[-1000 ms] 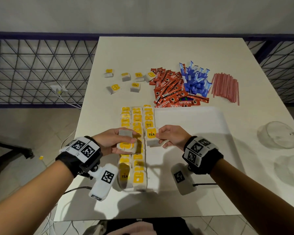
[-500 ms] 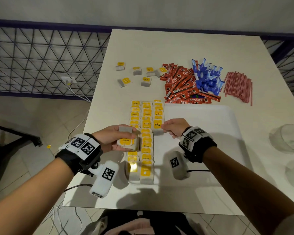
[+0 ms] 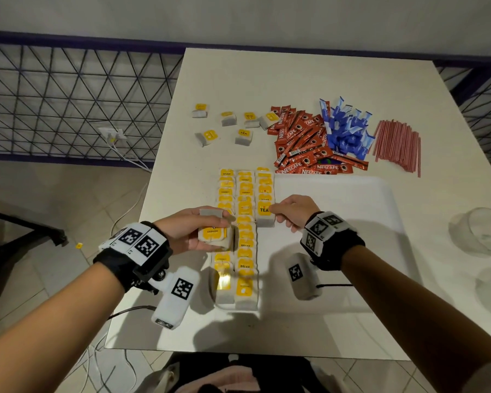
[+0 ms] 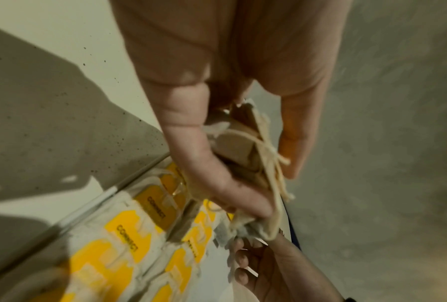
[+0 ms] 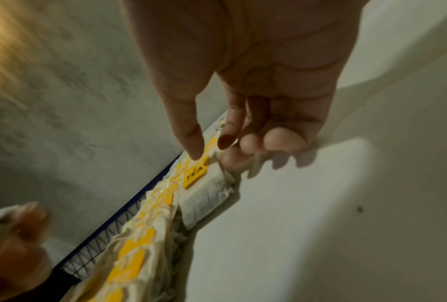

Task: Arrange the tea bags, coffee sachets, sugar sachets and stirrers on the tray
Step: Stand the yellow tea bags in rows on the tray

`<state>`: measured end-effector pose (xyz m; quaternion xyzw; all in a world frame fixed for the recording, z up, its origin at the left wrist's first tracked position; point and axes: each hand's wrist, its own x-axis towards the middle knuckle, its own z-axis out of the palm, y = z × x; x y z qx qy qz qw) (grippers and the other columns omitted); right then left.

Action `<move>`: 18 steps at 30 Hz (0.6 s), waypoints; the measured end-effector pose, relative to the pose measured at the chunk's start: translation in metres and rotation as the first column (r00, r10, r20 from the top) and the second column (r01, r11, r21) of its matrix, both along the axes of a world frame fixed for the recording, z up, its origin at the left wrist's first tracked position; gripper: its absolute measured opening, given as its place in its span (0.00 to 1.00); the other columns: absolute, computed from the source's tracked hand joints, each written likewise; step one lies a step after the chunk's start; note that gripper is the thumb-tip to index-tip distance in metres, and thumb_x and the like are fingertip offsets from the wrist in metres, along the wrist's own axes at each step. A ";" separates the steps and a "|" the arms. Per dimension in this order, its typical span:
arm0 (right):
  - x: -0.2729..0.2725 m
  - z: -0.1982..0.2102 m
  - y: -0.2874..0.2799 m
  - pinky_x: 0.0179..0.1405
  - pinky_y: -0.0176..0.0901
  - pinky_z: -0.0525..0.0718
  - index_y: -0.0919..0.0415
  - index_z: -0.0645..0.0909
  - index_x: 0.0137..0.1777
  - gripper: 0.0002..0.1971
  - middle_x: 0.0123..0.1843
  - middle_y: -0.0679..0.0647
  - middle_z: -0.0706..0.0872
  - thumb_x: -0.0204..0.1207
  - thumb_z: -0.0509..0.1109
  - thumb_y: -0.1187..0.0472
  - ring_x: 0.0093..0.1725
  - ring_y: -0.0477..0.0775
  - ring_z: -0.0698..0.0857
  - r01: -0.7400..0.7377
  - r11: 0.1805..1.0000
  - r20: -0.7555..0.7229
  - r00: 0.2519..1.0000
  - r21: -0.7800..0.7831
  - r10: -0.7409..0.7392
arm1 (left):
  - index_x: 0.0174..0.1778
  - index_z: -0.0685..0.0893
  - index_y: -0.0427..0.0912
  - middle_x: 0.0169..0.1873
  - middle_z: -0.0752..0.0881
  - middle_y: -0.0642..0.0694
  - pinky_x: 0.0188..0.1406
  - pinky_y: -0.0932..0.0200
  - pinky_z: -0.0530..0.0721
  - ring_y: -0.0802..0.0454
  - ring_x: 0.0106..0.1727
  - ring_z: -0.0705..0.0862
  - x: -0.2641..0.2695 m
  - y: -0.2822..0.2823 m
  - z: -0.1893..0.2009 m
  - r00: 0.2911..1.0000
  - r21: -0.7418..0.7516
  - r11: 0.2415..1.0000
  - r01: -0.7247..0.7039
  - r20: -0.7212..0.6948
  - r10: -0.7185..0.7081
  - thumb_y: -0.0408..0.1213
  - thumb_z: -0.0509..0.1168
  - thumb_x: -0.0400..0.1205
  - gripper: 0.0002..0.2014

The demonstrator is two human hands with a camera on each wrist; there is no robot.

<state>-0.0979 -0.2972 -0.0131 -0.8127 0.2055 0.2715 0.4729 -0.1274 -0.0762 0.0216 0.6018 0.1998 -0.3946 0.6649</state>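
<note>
Now, counter: a white counter (image 3: 295, 80) carries the tray at its near side and the loose supplies at its far side.
Tray: a white tray (image 3: 338, 199) lies flat on the counter; three rows of yellow-tagged tea bags (image 3: 245, 211) fill its left part, running from far to near, and the third, rightmost row stops about halfway.
Left hand: the left hand (image 3: 190, 231) grasps a small stack of tea bags (image 3: 215, 236) just above the leftmost row; thumb and fingers are curled round the stack, and the left wrist view shows strings across the bags.
Right hand: the right hand (image 3: 291, 211) has thumb and forefinger on the right edge of the tea bag marked TEA (image 3: 264, 214), which lies at the near end of the third row on the tray; whether it is pinched or only touched I cannot tell.
Loose tea bags: six tea bags (image 3: 227, 120) lie scattered on the counter beyond the tray, to the left.
Coffee sachets: a pile of red Nescafe sachets (image 3: 304, 143) touches the tray's far edge.
Sugar sachets: blue sachets (image 3: 346, 129) are heaped just right of the red pile.
Stirrers: a bundle of red stirrers (image 3: 397, 143) lies furthest right.
Glass: clear glassware (image 3: 482, 231) stands right of the tray.
</note>
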 end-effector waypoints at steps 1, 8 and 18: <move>0.000 0.001 0.000 0.32 0.41 0.75 0.56 0.75 0.36 0.10 0.32 0.51 0.81 0.71 0.73 0.55 0.31 0.49 0.75 -0.001 1.000 0.028 1.000 -0.012 0.002 | 0.44 0.84 0.42 0.39 0.90 0.51 0.32 0.57 0.89 0.59 0.39 0.88 0.001 -0.001 0.001 1.000 -0.013 1.000 -0.019 -0.009 0.019 0.25 0.64 0.79 0.08; -0.008 0.040 0.013 0.33 0.41 0.77 0.58 0.77 0.44 0.06 0.36 0.54 0.81 0.76 0.70 0.57 0.30 0.49 0.77 -0.138 0.943 0.109 0.988 0.304 0.110 | 0.49 0.82 0.37 0.49 0.85 0.36 0.35 0.49 0.90 0.41 0.39 0.90 0.012 -0.009 0.006 0.984 -0.207 0.967 -0.149 -0.125 0.125 0.23 0.59 0.61 0.20; -0.013 0.062 0.017 0.41 0.39 0.84 0.55 0.76 0.59 0.20 0.45 0.47 0.74 0.68 0.77 0.61 0.35 0.47 0.80 -0.343 0.901 0.153 0.938 0.264 0.313 | 0.56 0.80 0.38 0.57 0.84 0.36 0.34 0.57 0.90 0.47 0.45 0.88 0.026 -0.038 0.016 0.988 -0.223 0.962 -0.155 -0.052 0.147 0.24 0.60 0.79 0.12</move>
